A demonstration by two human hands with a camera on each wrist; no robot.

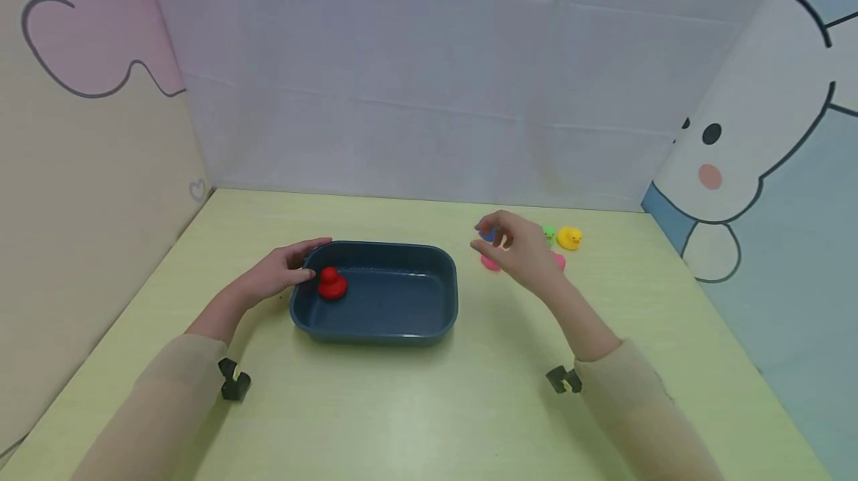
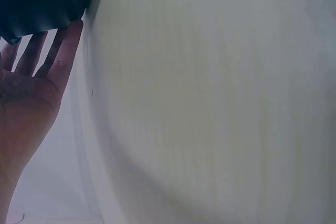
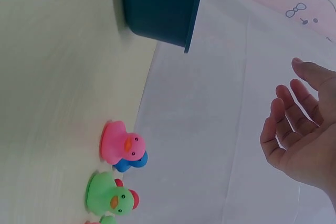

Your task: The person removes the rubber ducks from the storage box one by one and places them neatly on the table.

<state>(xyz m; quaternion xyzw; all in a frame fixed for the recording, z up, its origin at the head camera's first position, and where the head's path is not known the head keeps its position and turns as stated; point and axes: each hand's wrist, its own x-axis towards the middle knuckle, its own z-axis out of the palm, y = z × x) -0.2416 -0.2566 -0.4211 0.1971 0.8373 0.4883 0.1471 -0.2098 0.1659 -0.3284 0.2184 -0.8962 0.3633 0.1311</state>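
Note:
A dark blue rectangular tray (image 1: 395, 317) stands on the table, with a red rubber duck (image 1: 332, 284) inside near its left end. My left hand (image 1: 284, 272) holds the tray's left side, thumb over the rim and fingers along the outer wall (image 2: 47, 3). To the right of the tray, my right hand (image 1: 523, 246) hovers with loosely bent fingers and nothing in them. Several small rubber ducks lie about it, partly hidden by the hand in the head view: a yellow duck (image 1: 570, 238), a pink duck (image 3: 118, 142), a blue duck (image 3: 131, 162) and a green duck (image 3: 107, 195).
The pale yellow table (image 1: 375, 406) runs back to a white cloth wall (image 1: 429, 94). Cartoon-printed panels flank it, a beige and pink panel (image 1: 87, 131) at left and a rabbit panel (image 1: 791, 243) at right.

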